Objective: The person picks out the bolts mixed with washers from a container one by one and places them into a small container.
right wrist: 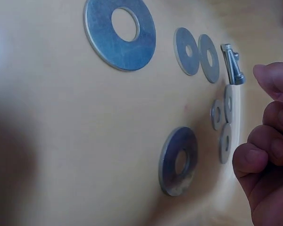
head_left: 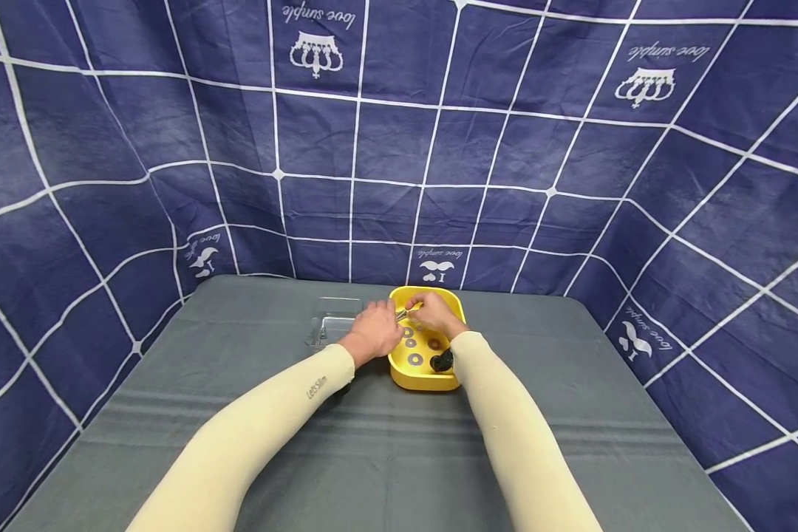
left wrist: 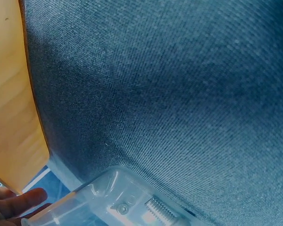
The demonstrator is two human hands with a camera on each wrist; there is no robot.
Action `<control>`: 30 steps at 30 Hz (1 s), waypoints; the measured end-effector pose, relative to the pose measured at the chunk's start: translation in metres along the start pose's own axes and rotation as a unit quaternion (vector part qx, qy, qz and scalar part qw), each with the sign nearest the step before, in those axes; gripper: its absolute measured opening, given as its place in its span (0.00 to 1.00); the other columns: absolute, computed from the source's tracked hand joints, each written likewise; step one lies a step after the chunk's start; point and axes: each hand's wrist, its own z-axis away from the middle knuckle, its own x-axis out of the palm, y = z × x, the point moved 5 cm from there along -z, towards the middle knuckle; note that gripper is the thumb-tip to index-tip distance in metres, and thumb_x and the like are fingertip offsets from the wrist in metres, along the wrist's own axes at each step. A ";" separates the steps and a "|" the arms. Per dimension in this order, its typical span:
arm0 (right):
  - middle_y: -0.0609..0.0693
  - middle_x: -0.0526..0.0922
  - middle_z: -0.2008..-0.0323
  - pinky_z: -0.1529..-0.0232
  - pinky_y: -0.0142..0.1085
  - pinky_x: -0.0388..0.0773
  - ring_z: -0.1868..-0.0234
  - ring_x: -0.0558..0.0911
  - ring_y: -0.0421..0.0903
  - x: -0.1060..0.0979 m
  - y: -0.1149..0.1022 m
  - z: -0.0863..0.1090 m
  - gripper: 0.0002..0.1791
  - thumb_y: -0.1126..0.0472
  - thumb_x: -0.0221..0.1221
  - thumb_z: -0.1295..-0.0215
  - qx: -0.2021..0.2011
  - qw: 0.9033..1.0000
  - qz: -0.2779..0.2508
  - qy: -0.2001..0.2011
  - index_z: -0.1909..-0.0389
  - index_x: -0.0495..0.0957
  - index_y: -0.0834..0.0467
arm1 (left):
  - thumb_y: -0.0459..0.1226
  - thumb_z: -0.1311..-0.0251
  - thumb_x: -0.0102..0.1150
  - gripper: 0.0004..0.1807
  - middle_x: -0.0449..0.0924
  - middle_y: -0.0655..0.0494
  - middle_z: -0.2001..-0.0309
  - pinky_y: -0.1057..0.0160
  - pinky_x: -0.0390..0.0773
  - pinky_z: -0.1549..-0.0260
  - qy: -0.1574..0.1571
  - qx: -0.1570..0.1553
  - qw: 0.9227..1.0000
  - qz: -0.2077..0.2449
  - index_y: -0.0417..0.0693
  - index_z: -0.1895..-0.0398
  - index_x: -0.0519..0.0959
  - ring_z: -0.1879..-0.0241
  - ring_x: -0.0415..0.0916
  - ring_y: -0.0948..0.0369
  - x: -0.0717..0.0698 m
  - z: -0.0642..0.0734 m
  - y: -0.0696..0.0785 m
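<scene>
Because the bunch of silvery screws (right wrist: 232, 66) lies between the two hands, any lift of them would seem to turn on how the right grip (head_left: 432, 312) meets their long axis. In the right wrist view they lie just ahead of its leading fingertip (right wrist: 263, 73), apart from it, their length running roughly crosswise to the way that fingertip points; the heads do not all face one way. A pinch across the shanks should therefore need little turn of the wrist. The right grip's other fingers are curled; whether it pinches something small I cannot tell.

The left grip (head_left: 375, 330) is on the screws' other side, at the left rim of the yellow tray (head_left: 422, 383) in which they lie. Its visible fingers look fairly straight, though I cannot tell if they hold the rim. Both hands are near the screws, and which is nearer is unclear.

Small washers (right wrist: 224, 156) lie just beside the screws and could be nudged; the large washer (right wrist: 99, 37) lies farther from the right grip. On the left grip's outer side, the clear box (left wrist: 80, 202) stands on the desk (head_left: 386, 458), a threaded piece (left wrist: 160, 210) inside.
</scene>
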 end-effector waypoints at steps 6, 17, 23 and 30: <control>0.56 0.83 0.65 0.74 0.30 0.70 0.78 0.71 0.42 0.006 0.008 -0.004 0.12 0.68 0.60 0.37 0.018 0.999 -0.032 -0.004 0.54 0.84 0.62 | 0.49 0.32 0.52 0.28 0.77 0.41 0.50 0.48 0.79 0.48 0.005 0.004 1.000 -0.018 0.36 0.40 0.67 0.46 0.74 0.46 0.001 0.000 0.000; 0.50 0.77 0.76 0.80 0.29 0.68 0.84 0.70 0.41 0.014 0.013 -0.005 0.13 0.67 0.63 0.37 0.037 0.994 -0.099 0.000 0.52 0.84 0.61 | 0.48 0.31 0.51 0.24 0.78 0.43 0.54 0.48 0.79 0.49 0.017 0.011 1.000 -0.022 0.37 0.44 0.69 0.49 0.75 0.47 0.004 0.002 0.000; 0.52 0.78 0.73 0.80 0.29 0.68 0.83 0.69 0.40 0.016 0.017 -0.004 0.14 0.66 0.64 0.37 0.055 0.992 -0.114 -0.001 0.50 0.84 0.61 | 0.47 0.32 0.50 0.23 0.78 0.43 0.55 0.49 0.80 0.50 0.020 0.011 1.000 -0.022 0.37 0.46 0.70 0.50 0.75 0.47 0.004 0.003 0.001; 0.54 0.82 0.65 0.79 0.29 0.68 0.83 0.69 0.40 0.014 0.015 -0.007 0.14 0.66 0.64 0.37 0.044 0.993 -0.107 0.005 0.51 0.85 0.62 | 0.48 0.31 0.50 0.22 0.78 0.43 0.55 0.49 0.79 0.50 0.022 0.007 0.999 -0.026 0.38 0.46 0.69 0.50 0.75 0.47 0.002 0.003 0.002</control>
